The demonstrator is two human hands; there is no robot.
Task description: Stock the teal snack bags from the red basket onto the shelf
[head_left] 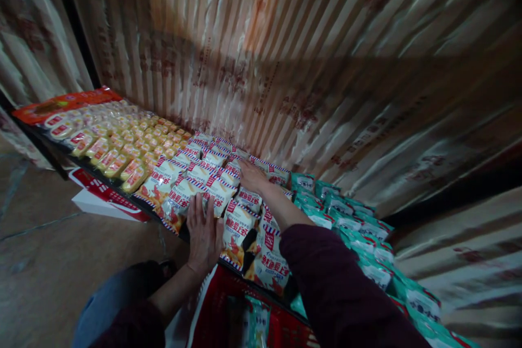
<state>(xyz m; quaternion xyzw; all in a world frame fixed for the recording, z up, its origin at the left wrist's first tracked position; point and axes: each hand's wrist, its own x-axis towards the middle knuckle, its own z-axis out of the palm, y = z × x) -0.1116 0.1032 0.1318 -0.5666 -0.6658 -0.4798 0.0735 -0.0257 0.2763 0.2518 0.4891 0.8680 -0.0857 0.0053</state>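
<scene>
White snack packets [240, 225] with red lettering and striped edges lie in overlapping rows on the middle of a long shelf. My left hand [204, 236] rests at the shelf's front edge, its outstretched fingers touching a front-row packet. Farther back, my right hand [252, 178] lies palm down on the rear packets with its fingers extended, and my right forearm crosses the rows. Neither hand grips anything that I can see. Teal snack packets [353, 223] fill the right side, partly behind my sleeve. To the left are small yellow wrapped snacks [132, 174].
An orange package [67, 103] lies at the shelf's far left. Corrugated, printed sheeting [228, 65] hangs behind the shelf. Below the front edge is a red basket [216, 296] holding a teal packet [258, 322]. A red and white box [106, 201] stands under the shelf at left.
</scene>
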